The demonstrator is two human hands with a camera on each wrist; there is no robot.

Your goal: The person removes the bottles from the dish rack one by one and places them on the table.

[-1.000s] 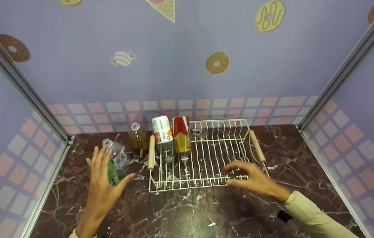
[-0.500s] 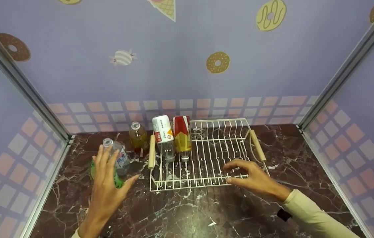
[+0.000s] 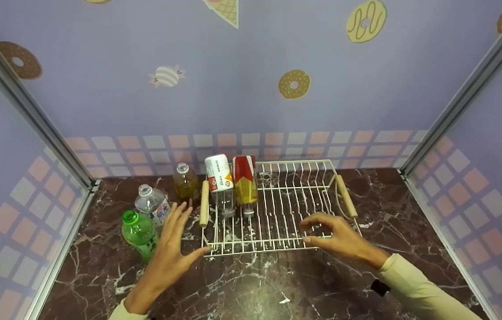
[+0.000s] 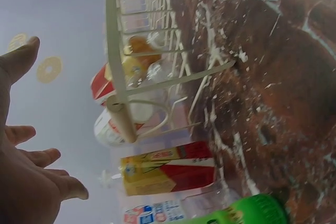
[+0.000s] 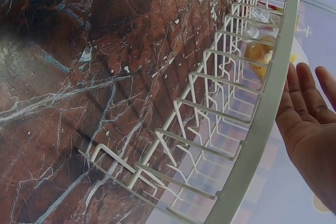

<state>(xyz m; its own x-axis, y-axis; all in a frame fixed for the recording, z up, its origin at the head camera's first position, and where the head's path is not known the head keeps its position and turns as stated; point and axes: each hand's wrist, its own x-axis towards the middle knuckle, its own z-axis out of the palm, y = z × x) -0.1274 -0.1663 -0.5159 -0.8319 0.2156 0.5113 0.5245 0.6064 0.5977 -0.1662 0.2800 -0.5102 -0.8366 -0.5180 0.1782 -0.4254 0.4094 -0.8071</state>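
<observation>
My left hand, fingers spread and holding nothing, hovers between a green plastic bottle and the left end of a cream wire rack. The green bottle stands upright and uncapped on the counter. Behind it stands a clear bottle, then an amber-looking bottle with a red-and-yellow label. Two bottles lean upside down inside the rack: one white-labelled, one red-and-yellow. By the rack's front right, my right hand is loosely curved and grips nothing; contact with the rim cannot be told.
Wooden handles flank both ends of the rack. A patterned wall rises close behind it, with side panels left and right. A small black object lies by the right sleeve on the dark marbled counter.
My left hand has come away from the green bottle toward the right, nearer the rack. The green bottle now shows fully, standing in front of the clear one. My right hand has stayed put.
</observation>
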